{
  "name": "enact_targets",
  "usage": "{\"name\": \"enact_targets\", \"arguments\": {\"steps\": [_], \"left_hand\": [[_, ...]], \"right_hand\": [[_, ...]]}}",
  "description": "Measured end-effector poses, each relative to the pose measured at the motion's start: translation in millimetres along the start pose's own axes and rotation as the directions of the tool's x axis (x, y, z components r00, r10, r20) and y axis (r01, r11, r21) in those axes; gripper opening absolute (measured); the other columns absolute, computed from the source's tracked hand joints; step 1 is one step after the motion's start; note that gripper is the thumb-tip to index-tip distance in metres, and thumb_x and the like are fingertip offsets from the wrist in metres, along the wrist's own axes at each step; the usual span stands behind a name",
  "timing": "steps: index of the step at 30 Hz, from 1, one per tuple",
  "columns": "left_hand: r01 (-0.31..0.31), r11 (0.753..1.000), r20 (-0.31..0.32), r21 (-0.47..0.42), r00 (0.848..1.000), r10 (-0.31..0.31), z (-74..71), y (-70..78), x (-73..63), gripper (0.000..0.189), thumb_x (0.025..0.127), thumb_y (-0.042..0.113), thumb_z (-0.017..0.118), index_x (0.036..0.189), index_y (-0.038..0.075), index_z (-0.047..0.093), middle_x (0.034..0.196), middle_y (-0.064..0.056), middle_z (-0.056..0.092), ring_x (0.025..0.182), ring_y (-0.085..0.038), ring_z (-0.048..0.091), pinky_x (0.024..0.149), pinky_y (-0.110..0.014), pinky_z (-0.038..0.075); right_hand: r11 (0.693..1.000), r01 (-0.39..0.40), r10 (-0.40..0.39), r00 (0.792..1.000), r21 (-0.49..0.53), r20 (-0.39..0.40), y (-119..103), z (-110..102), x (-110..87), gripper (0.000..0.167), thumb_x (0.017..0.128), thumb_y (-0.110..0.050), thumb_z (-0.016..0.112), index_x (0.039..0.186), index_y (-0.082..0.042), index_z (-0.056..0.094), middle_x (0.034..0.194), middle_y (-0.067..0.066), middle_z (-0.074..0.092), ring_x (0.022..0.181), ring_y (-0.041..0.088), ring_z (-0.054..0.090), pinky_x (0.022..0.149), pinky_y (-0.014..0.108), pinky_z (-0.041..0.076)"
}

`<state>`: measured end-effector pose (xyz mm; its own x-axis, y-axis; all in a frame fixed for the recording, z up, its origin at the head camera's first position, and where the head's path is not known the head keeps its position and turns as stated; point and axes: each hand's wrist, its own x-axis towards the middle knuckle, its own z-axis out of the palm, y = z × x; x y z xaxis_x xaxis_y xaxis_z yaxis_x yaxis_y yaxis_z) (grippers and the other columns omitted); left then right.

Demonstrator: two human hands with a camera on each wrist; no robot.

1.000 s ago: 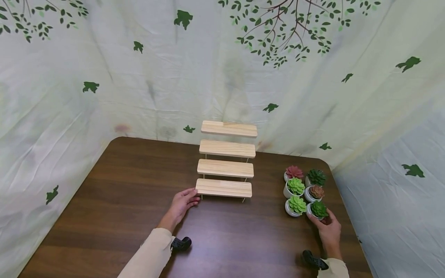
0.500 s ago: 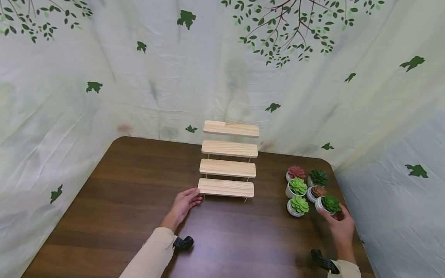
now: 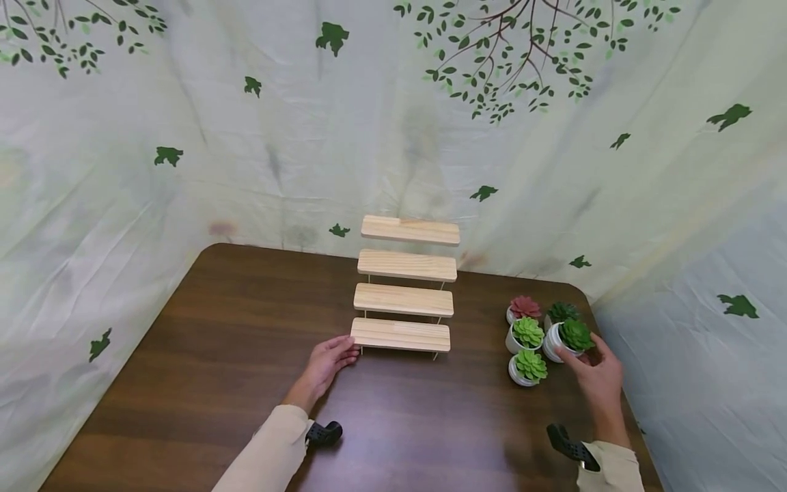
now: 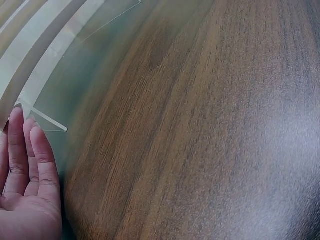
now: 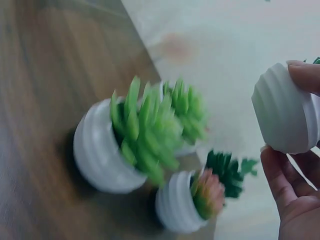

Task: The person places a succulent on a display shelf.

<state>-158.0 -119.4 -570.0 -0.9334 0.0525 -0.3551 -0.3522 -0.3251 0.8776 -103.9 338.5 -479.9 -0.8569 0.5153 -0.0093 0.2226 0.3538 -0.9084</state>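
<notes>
My right hand (image 3: pixel 599 374) grips a potted succulent (image 3: pixel 575 335), a dark green rosette in a ribbed white pot. In the right wrist view that pot (image 5: pixel 282 112) is raised off the table, thumb on one side and fingers on the other. Below it stand other potted succulents, among them a light green one (image 5: pixel 145 130) and a reddish-brown one (image 5: pixel 209 192), which the held pot hides in the head view. My left hand (image 3: pixel 324 367) touches the left end of the lowest step of a four-tier wooden display riser (image 3: pixel 399 335), its fingers nearly straight in the left wrist view.
A red succulent (image 3: pixel 525 306) and a dark green one (image 3: pixel 562 312) stand at the back of the plant group, near the right edge of the brown table (image 3: pixel 246 328). Behind the table hangs a pale leaf-printed cloth (image 3: pixel 277 137).
My right hand has lifted the dark green potted succulent from the front of the group, first rightward, then back over the reddish-brown one. My left hand stays at the riser.
</notes>
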Motion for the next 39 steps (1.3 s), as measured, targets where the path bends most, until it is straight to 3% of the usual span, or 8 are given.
{"name": "enact_targets", "arguments": {"steps": [6, 11, 16, 24, 31, 39], "left_hand": [[0.004, 1.0, -0.006, -0.016, 1.0, -0.004, -1.4, -1.0, -0.6, 0.016, 0.096, 0.005, 0.056, 0.107, -0.005, 0.062, 0.082, -0.004, 0.07, 0.074, -0.012, 0.066, 0.071, -0.023, 0.056], [0.012, 1.0, 0.004, -0.019, 1.0, -0.012, -0.5, 0.2, 0.5, 0.017, 0.097, 0.006, 0.057, 0.109, -0.005, 0.061, 0.082, -0.003, 0.07, 0.075, -0.012, 0.066, 0.072, -0.023, 0.056], [0.013, 1.0, 0.001, -0.024, 1.0, -0.013, -1.5, 1.1, 1.3, 0.02, 0.096, 0.005, 0.057, 0.111, -0.007, 0.06, 0.082, -0.003, 0.07, 0.074, -0.012, 0.066, 0.072, -0.023, 0.056], [0.013, 1.0, 0.009, -0.026, 1.0, -0.013, -0.8, 1.2, -0.6, 0.015, 0.096, 0.005, 0.058, 0.106, -0.004, 0.063, 0.082, -0.003, 0.07, 0.074, -0.012, 0.066, 0.073, -0.023, 0.056], [0.009, 1.0, 0.009, -0.027, 1.0, -0.009, 0.8, 0.9, 0.4, 0.012, 0.096, 0.005, 0.058, 0.103, -0.003, 0.063, 0.081, -0.002, 0.069, 0.074, -0.011, 0.066, 0.072, -0.022, 0.056], [0.007, 0.999, 0.006, -0.041, 1.0, -0.007, 0.2, 0.3, -0.6, 0.011, 0.096, 0.003, 0.056, 0.103, -0.004, 0.061, 0.08, -0.002, 0.068, 0.073, -0.011, 0.066, 0.072, -0.022, 0.056]], "right_hand": [[0.996, 0.01, -0.017, 0.997, 0.089, 0.077, -26, 19, 7.2, 0.072, 0.081, -0.019, 0.079, 0.141, -0.004, 0.042, 0.132, 0.01, 0.049, 0.108, 0.005, 0.052, 0.079, 0.003, 0.044], [0.99, 0.093, -0.106, 0.988, 0.108, 0.116, -45, 37, 12.0, 0.067, 0.081, -0.015, 0.079, 0.137, -0.002, 0.045, 0.124, 0.006, 0.053, 0.103, 0.002, 0.053, 0.081, 0.004, 0.045], [0.974, 0.169, -0.191, 0.971, 0.15, 0.144, -59, 56, 16.9, 0.062, 0.08, -0.011, 0.079, 0.134, -0.001, 0.049, 0.114, 0.003, 0.057, 0.095, 0.003, 0.056, 0.077, 0.007, 0.048], [0.957, 0.185, -0.233, 0.948, 0.222, 0.218, -85, 83, 24.2, 0.064, 0.082, -0.014, 0.077, 0.138, -0.003, 0.047, 0.129, 0.013, 0.054, 0.107, 0.008, 0.055, 0.082, 0.008, 0.048], [0.943, 0.258, -0.305, 0.923, 0.211, 0.234, -111, 107, 35.0, 0.064, 0.081, -0.016, 0.079, 0.138, -0.005, 0.05, 0.129, 0.015, 0.056, 0.112, 0.02, 0.056, 0.083, 0.011, 0.048], [0.922, 0.28, -0.351, 0.895, 0.266, 0.276, -137, 140, 45.1, 0.066, 0.08, -0.007, 0.078, 0.137, 0.002, 0.048, 0.131, 0.021, 0.054, 0.115, 0.03, 0.057, 0.081, 0.013, 0.051]]}}
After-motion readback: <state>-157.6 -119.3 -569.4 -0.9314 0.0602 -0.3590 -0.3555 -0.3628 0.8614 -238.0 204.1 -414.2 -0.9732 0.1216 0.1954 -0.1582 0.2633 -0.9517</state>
